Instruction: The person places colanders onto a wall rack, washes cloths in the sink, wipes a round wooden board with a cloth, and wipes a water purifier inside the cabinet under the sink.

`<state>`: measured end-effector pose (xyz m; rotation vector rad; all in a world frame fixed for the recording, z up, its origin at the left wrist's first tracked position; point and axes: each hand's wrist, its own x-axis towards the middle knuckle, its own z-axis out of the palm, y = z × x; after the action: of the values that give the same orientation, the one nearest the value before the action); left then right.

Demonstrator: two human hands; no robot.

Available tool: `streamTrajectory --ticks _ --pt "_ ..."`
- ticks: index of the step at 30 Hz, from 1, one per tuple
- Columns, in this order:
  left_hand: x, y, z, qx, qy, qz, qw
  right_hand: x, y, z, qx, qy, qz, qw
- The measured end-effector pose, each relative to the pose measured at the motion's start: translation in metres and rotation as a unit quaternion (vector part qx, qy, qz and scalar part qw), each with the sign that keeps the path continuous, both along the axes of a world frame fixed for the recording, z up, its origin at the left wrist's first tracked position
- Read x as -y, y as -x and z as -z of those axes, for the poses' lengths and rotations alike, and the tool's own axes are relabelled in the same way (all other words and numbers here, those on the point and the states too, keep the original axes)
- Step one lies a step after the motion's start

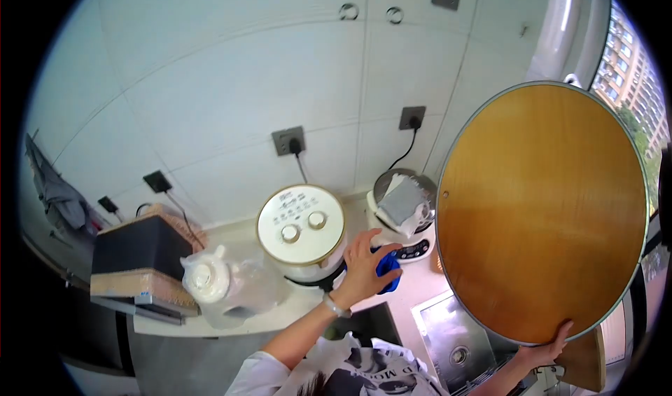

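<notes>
On my feed, from the left: dark-fronted box [136,252], plastic-wrapped white item [206,277], then white round-topped cooker [301,221]. Left hand [360,266] is half curled, blue item [389,273] between forefinger and thumb, just beside the cooker; can't tell if it's off the counter [241,312]. Grey cloth [404,203] lies on the appliance behind. Far right, right hand [542,354] grips round board [546,214] by its lower rim, face toward me, partly over sink [448,326].
</notes>
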<state>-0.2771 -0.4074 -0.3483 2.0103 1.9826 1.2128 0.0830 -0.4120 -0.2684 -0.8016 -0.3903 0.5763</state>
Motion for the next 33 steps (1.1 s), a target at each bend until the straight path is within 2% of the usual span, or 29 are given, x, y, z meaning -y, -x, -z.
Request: streamTrajectory --ticks 2,3,4,5,6,7,9,10,12,13,15,16,17,18,20,22,23,24,25,26,28,29,33 --pt "-0.004 -0.01 -0.036 0.091 -0.022 0.09 0.991 0.005 0.0 0.013 0.049 -0.023 0.035 0.998" --pt "-0.005 -0.012 -0.064 0.221 0.026 0.203 0.954 0.004 -0.021 0.047 0.122 -0.046 0.042 0.991" --pt "-0.003 -0.011 -0.084 0.232 0.04 0.271 0.933 0.003 -0.043 0.082 0.191 -0.074 0.049 0.978" --pt "0.002 -0.015 -0.1 0.389 0.071 0.346 0.851 0.006 -0.022 0.082 0.254 0.006 0.13 0.958" --pt "0.005 -0.019 -0.113 0.529 0.105 0.407 0.737 0.008 -0.011 0.072 0.378 -0.013 0.116 0.918" --pt "0.006 -0.019 -0.124 0.55 0.092 0.441 0.703 0.009 0.001 0.06 0.488 -0.048 0.104 0.865" --pt "0.017 -0.023 -0.134 0.641 0.057 0.491 0.587 0.017 0.036 -0.01 0.703 -0.192 -0.01 0.685" --pt "0.023 -0.025 -0.129 0.685 0.044 0.502 0.526 0.02 0.064 -0.041 0.761 -0.203 -0.016 0.616" --pt "0.035 -0.027 -0.137 0.772 0.097 0.256 0.573 0.017 0.08 -0.04 0.813 -0.241 -0.027 0.529" --pt "0.03 -0.026 -0.125 0.776 0.092 0.23 0.58 0.016 0.08 -0.034 0.812 -0.234 -0.015 0.534" --pt "0.022 -0.018 -0.083 0.777 0.089 0.207 0.588 0.013 0.081 -0.02 0.811 -0.172 -0.075 0.554" --pt "0.025 -0.012 -0.057 0.797 0.095 0.229 0.551 0.01 0.077 -0.015 0.812 -0.171 -0.068 0.554" --pt "0.025 -0.014 -0.062 0.815 0.1 0.249 0.513 0.008 0.07 -0.01 0.815 -0.118 -0.062 0.564" --pt "0.029 -0.025 -0.066 0.823 0.077 0.148 0.544 0.006 0.063 -0.005 0.814 -0.065 -0.058 0.574" --pt "0.027 -0.025 -0.053 0.827 0.032 0.155 0.54 -0.002 0.047 0.01 0.798 0.038 0.033 0.601" --pt "0.026 -0.019 -0.05 0.82 0.02 0.158 0.55 -0.016 0.03 0.046 0.68 0.171 0.099 0.706" --pt "0.025 -0.01 -0.04 0.823 0.005 0.19 0.536 -0.018 0.027 0.046 0.68 0.172 0.098 0.706" --pt "0.025 -0.004 -0.032 0.824 -0.011 0.221 0.521 -0.021 0.025 0.044 0.433 0.156 -0.062 0.886" --pt "0.023 -0.003 -0.029 0.807 -0.024 0.206 0.553 -0.026 0.021 0.041 0.134 0.121 -0.215 0.96" --pt "0.019 -0.003 -0.027 0.807 -0.026 0.206 0.552 -0.029 0.017 0.036 0.05 0.026 -0.359 0.932" --pt "0.011 -0.005 -0.026 0.806 -0.033 0.239 0.541 -0.033 0.031 0.017 -0.046 -0.013 -0.386 0.921" --pt "0.004 -0.009 -0.023 0.763 -0.039 0.225 0.604 -0.037 0.033 0.011 -0.022 -0.009 -0.369 0.929" --pt "-0.023 -0.015 0.001 0.766 -0.048 0.238 0.596 -0.041 0.034 -0.016 0.062 -0.067 -0.348 0.933"
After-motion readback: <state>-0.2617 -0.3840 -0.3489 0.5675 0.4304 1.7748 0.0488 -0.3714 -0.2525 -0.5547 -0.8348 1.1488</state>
